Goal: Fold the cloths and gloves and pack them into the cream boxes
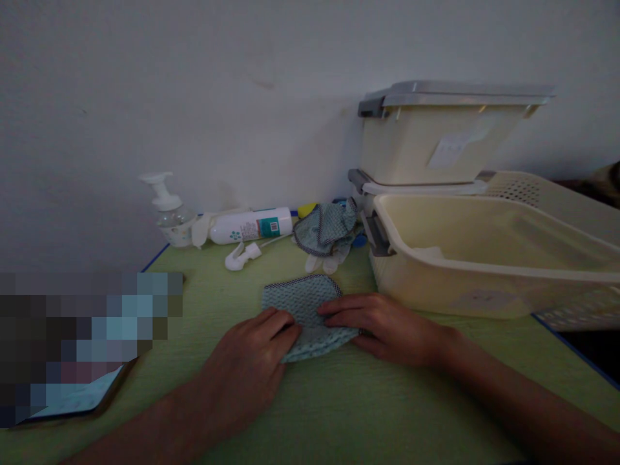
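Note:
A folded blue-green cleaning cloth with a dark striped edge lies on the green tabletop in front of me. My left hand has its fingers curled onto the lower left side of the cloth. From the right, my right hand grips the other side, some fingers laid over the top and the rest at the lower edge. The near edge of the cloth looks slightly raised. Just behind it, a second, crumpled cloth of the same kind rests against other small things.
At the back stand a clear pump bottle and, lying down, a white bottle beside a white spray nozzle. An open cream bin and a lidded box are at right. A tablet-like device, partly blurred, lies left.

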Action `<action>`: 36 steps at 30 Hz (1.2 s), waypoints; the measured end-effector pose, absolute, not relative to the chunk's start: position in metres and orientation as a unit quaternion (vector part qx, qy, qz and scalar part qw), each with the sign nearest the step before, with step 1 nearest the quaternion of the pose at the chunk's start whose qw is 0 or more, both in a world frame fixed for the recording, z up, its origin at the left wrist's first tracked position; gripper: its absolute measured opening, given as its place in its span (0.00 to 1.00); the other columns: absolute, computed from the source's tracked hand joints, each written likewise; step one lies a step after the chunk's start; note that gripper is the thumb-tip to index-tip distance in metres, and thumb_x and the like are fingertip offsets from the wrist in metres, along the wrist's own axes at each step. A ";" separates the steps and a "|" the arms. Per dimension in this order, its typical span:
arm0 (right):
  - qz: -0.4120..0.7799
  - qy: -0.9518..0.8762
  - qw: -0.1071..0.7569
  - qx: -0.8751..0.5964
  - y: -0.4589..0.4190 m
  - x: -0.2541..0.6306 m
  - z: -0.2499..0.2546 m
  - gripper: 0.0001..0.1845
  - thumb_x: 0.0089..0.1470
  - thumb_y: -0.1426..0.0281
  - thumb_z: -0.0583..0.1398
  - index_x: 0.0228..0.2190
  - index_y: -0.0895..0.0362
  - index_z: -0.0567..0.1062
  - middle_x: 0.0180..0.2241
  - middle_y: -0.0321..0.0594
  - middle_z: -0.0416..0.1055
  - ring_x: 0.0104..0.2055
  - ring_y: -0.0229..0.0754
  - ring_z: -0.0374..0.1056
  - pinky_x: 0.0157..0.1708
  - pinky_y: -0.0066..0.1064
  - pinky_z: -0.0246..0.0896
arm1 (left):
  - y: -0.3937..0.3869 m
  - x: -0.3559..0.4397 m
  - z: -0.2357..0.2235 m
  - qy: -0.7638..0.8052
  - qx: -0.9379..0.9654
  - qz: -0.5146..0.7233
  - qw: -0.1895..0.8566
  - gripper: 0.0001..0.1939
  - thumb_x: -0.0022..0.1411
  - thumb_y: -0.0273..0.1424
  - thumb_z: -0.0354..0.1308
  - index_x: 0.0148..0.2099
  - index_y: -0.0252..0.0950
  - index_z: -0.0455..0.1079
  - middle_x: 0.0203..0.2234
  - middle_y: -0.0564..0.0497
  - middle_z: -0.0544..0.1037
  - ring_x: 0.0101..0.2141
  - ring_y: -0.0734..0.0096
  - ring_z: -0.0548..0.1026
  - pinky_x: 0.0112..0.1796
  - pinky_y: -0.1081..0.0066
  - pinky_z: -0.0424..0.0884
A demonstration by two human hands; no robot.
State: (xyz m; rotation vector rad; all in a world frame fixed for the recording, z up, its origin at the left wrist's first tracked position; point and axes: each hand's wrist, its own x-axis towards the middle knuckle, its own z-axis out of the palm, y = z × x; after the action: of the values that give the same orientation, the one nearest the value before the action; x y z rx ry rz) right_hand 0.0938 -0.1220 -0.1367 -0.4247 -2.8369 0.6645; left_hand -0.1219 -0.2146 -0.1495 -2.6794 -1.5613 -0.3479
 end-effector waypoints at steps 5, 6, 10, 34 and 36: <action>0.217 -0.962 0.090 -0.135 -0.121 0.095 -0.136 0.20 0.46 0.82 0.56 0.43 0.63 0.74 0.51 0.48 0.69 0.53 0.44 0.64 0.53 0.34 0.57 | -0.214 -0.126 -0.156 -0.490 -0.854 -0.174 0.029 0.20 0.53 0.15 0.41 0.40 0.34 0.70 0.30 0.48 0.77 0.30 0.67 0.75 0.33 0.68 0.74; 0.219 -0.962 0.090 -0.134 -0.121 0.095 -0.136 0.20 0.46 0.82 0.56 0.43 0.63 0.74 0.51 0.48 0.69 0.53 0.44 0.64 0.53 0.34 0.58 | -0.213 -0.127 -0.157 -0.493 -0.851 -0.180 0.025 0.20 0.54 0.15 0.40 0.39 0.35 0.70 0.29 0.48 0.77 0.29 0.67 0.75 0.32 0.68 0.73; 0.245 -0.956 0.101 -0.124 -0.122 0.094 -0.133 0.17 0.47 0.82 0.55 0.40 0.62 0.74 0.45 0.49 0.71 0.48 0.44 0.66 0.49 0.35 0.60 | -0.213 -0.129 -0.158 -0.520 -0.834 -0.181 -0.036 0.19 0.57 0.18 0.40 0.40 0.37 0.70 0.28 0.50 0.77 0.29 0.68 0.75 0.32 0.70 0.71; 0.333 -0.850 0.166 -0.372 -0.121 0.076 -0.139 0.07 0.52 0.73 0.58 0.24 0.58 0.65 0.19 0.29 0.58 0.22 0.33 0.56 0.23 0.25 0.49 | -0.189 -0.137 -0.147 -0.581 -0.668 -0.192 -0.423 0.13 0.54 0.40 0.45 0.29 0.35 0.62 0.24 0.54 0.64 0.29 0.68 0.66 0.30 0.71 0.61; 0.313 -0.850 0.171 -0.386 -0.122 0.074 -0.139 0.07 0.52 0.74 0.57 0.24 0.58 0.65 0.19 0.28 0.58 0.22 0.33 0.56 0.24 0.25 0.48 | -0.188 -0.138 -0.148 -0.587 -0.668 -0.196 -0.413 0.13 0.55 0.40 0.45 0.29 0.36 0.62 0.24 0.54 0.64 0.29 0.67 0.66 0.30 0.70 0.61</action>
State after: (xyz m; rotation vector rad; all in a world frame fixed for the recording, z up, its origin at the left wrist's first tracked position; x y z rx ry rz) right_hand 0.0736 -0.1219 -0.1394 -1.0978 -2.4158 0.8904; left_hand -0.1375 -0.1879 -0.1480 -2.9302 -2.5737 -0.8603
